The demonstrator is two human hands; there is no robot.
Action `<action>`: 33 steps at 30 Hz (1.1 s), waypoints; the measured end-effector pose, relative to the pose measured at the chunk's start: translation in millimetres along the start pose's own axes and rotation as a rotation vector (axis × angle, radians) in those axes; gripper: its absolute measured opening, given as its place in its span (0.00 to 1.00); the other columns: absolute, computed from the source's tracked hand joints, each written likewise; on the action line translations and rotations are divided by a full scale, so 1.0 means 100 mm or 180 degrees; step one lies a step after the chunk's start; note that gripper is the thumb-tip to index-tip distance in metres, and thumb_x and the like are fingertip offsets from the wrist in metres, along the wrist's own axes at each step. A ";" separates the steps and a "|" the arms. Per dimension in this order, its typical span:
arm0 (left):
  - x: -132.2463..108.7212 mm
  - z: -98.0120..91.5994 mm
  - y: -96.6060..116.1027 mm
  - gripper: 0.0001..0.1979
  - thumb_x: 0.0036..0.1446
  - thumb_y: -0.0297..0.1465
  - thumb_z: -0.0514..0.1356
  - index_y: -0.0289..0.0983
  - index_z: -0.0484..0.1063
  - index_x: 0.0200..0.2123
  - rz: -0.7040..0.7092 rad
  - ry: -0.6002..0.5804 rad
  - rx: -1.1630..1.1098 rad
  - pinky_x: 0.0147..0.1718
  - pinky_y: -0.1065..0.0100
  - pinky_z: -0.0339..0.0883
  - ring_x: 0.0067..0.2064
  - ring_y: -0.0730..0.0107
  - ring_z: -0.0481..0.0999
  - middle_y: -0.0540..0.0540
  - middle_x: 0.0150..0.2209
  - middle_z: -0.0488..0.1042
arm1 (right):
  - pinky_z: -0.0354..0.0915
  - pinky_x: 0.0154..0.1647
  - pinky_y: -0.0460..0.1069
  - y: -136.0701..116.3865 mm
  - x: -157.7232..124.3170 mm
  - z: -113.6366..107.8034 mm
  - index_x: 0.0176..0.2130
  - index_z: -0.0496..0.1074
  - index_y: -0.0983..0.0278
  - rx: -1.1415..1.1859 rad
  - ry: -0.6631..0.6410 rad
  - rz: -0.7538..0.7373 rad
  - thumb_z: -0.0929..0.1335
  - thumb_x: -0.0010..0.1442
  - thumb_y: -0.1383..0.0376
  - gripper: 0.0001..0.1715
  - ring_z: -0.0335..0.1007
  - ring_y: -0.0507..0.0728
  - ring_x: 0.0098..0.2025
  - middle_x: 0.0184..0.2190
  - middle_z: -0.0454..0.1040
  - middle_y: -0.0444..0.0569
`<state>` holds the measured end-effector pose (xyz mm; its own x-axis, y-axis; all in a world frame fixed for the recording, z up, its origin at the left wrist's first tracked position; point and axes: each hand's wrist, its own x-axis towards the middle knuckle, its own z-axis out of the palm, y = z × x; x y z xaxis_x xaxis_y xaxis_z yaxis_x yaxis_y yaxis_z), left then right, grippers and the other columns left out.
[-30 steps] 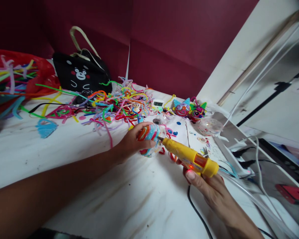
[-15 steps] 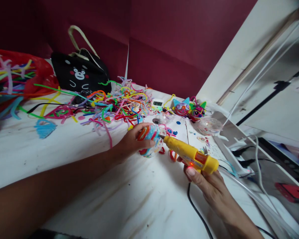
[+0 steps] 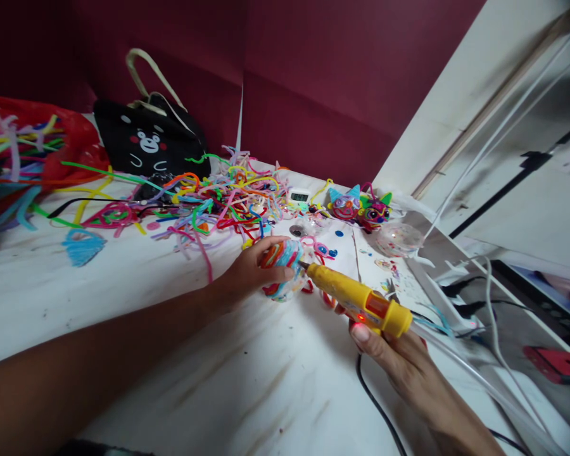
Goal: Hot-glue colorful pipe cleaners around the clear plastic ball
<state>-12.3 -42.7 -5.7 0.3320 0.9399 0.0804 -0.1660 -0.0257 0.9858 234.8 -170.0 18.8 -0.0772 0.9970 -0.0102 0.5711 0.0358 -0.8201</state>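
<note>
My left hand is wrapped round a ball covered in pipe cleaners, banded in light blue, red and orange, with a clear part showing at its lower right. In my right hand is a yellow hot glue gun, its small red light lit and a clear glue stick coming out of its back. The gun's metal tip points at the ball's right side and looks to touch it; whether glue comes out I cannot tell. Red pipe-cleaner loops lie behind the gun, partly hidden.
A tangled heap of pipe cleaners lies at the back, near a black bag and a red bag. Two decorated animal heads stand by a clear bowl. A digital timer sits behind. The gun's black cord crosses the table.
The glue gun and my right hand have shifted slightly left, the tip staying at the ball's right side. My left hand keeps hold of the ball almost in place.
</note>
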 end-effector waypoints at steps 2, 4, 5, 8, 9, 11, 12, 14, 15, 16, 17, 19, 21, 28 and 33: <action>0.00 0.00 0.00 0.37 0.39 0.36 0.74 0.38 0.71 0.54 0.0002 -0.0005 0.0038 0.41 0.61 0.73 0.46 0.56 0.79 0.45 0.42 0.79 | 0.39 0.73 0.68 0.01 0.00 0.00 0.62 0.71 0.55 -0.0026 0.0029 0.0036 0.66 0.64 0.43 0.34 0.52 0.70 0.71 0.62 0.72 0.52; 0.00 0.00 0.02 0.36 0.39 0.37 0.74 0.38 0.71 0.54 -0.0012 -0.0013 0.0069 0.41 0.61 0.72 0.45 0.56 0.79 0.45 0.42 0.79 | 0.41 0.72 0.69 0.02 0.01 0.00 0.61 0.73 0.56 -0.0028 0.0065 0.0027 0.66 0.64 0.43 0.34 0.54 0.70 0.70 0.61 0.74 0.53; 0.00 0.00 0.03 0.37 0.39 0.37 0.74 0.38 0.71 0.54 -0.0033 -0.0020 0.0086 0.41 0.61 0.72 0.45 0.56 0.78 0.45 0.42 0.79 | 0.42 0.72 0.69 0.02 0.01 0.00 0.60 0.73 0.57 -0.0024 0.0083 0.0003 0.66 0.64 0.43 0.34 0.56 0.71 0.70 0.60 0.75 0.53; -0.02 0.01 0.05 0.38 0.38 0.37 0.74 0.37 0.70 0.54 -0.0111 -0.0011 0.0141 0.41 0.62 0.71 0.47 0.55 0.78 0.45 0.43 0.78 | 0.46 0.71 0.68 0.02 0.02 0.01 0.59 0.74 0.57 -0.0013 0.0114 -0.0064 0.66 0.64 0.43 0.33 0.61 0.70 0.67 0.56 0.78 0.53; -0.02 0.01 0.06 0.38 0.38 0.37 0.74 0.37 0.70 0.55 -0.0104 -0.0028 0.0158 0.42 0.62 0.70 0.48 0.55 0.77 0.45 0.44 0.78 | 0.46 0.71 0.68 0.02 0.03 0.01 0.59 0.74 0.57 -0.0006 0.0113 -0.0068 0.66 0.64 0.43 0.33 0.63 0.70 0.66 0.55 0.79 0.54; -0.03 0.01 0.06 0.38 0.41 0.38 0.73 0.39 0.69 0.56 -0.0030 -0.0075 0.0172 0.42 0.62 0.70 0.49 0.54 0.77 0.45 0.45 0.78 | 0.47 0.71 0.67 0.01 0.03 0.01 0.60 0.73 0.57 0.0024 0.0094 -0.0082 0.66 0.64 0.44 0.33 0.65 0.70 0.65 0.55 0.79 0.54; -0.04 0.01 0.06 0.37 0.42 0.38 0.72 0.40 0.69 0.57 0.0010 -0.0100 0.0173 0.43 0.62 0.69 0.50 0.54 0.76 0.45 0.46 0.78 | 0.48 0.71 0.67 0.01 0.04 0.01 0.61 0.73 0.57 0.0040 0.0091 -0.0102 0.66 0.65 0.44 0.33 0.65 0.70 0.65 0.55 0.79 0.54; -0.04 0.01 0.06 0.36 0.44 0.39 0.71 0.41 0.69 0.58 0.0045 -0.0175 0.0183 0.44 0.61 0.69 0.51 0.53 0.76 0.45 0.47 0.78 | 0.50 0.70 0.67 0.00 0.04 0.01 0.61 0.72 0.57 0.0047 0.0094 -0.0146 0.66 0.65 0.45 0.33 0.64 0.69 0.65 0.55 0.79 0.53; -0.03 0.01 0.05 0.35 0.45 0.39 0.71 0.42 0.69 0.58 0.0046 -0.0204 0.0194 0.45 0.61 0.68 0.52 0.52 0.75 0.45 0.48 0.78 | 0.51 0.70 0.66 0.00 0.04 0.01 0.61 0.72 0.56 0.0035 0.0094 -0.0168 0.66 0.64 0.45 0.32 0.63 0.69 0.66 0.55 0.79 0.53; -0.03 0.01 0.05 0.35 0.45 0.39 0.71 0.42 0.70 0.58 0.0043 -0.0227 0.0206 0.46 0.60 0.67 0.53 0.51 0.75 0.45 0.49 0.78 | 0.51 0.70 0.66 0.00 0.05 0.01 0.61 0.73 0.56 0.0014 0.0088 -0.0178 0.66 0.64 0.45 0.32 0.62 0.69 0.66 0.55 0.78 0.52; -0.03 0.02 0.05 0.35 0.45 0.39 0.71 0.42 0.70 0.58 0.0037 -0.0243 0.0209 0.47 0.60 0.67 0.54 0.51 0.74 0.45 0.49 0.78 | 0.52 0.70 0.66 0.00 0.05 0.01 0.61 0.73 0.56 -0.0009 0.0078 -0.0182 0.66 0.65 0.45 0.32 0.61 0.69 0.67 0.56 0.78 0.52; -0.03 0.02 0.05 0.35 0.45 0.40 0.71 0.42 0.70 0.58 0.0012 -0.0237 0.0183 0.48 0.60 0.66 0.54 0.50 0.74 0.45 0.48 0.79 | 0.51 0.70 0.66 -0.01 0.05 0.01 0.60 0.74 0.56 -0.0040 0.0053 -0.0171 0.65 0.65 0.44 0.31 0.60 0.70 0.68 0.57 0.77 0.52; -0.04 0.02 0.04 0.36 0.44 0.39 0.71 0.41 0.70 0.58 -0.0024 -0.0215 0.0136 0.47 0.60 0.67 0.54 0.50 0.74 0.45 0.47 0.79 | 0.49 0.70 0.66 -0.01 0.05 0.01 0.59 0.74 0.56 -0.0042 0.0040 -0.0162 0.65 0.65 0.44 0.31 0.59 0.70 0.68 0.58 0.76 0.52; -0.02 -0.02 0.02 0.39 0.43 0.40 0.72 0.42 0.69 0.60 -0.0098 -0.0343 0.0025 0.46 0.61 0.68 0.54 0.50 0.74 0.44 0.51 0.78 | 0.48 0.70 0.68 0.00 0.04 0.01 0.57 0.76 0.56 -0.0067 0.0123 -0.0119 0.65 0.65 0.44 0.30 0.62 0.70 0.66 0.55 0.78 0.53; -0.04 -0.02 0.03 0.42 0.40 0.38 0.74 0.43 0.69 0.61 -0.0088 -0.0364 0.0003 0.45 0.61 0.69 0.55 0.48 0.74 0.43 0.53 0.77 | 0.60 0.65 0.66 -0.01 0.05 -0.01 0.51 0.80 0.57 -0.0046 0.0155 -0.0104 0.65 0.64 0.43 0.29 0.69 0.71 0.60 0.50 0.80 0.54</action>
<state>-16.0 -45.5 -2.9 0.4403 0.8952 0.0693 -0.1543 -0.0006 0.9880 234.3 -165.2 19.8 -0.0563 0.9974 0.0444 0.5807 0.0689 -0.8112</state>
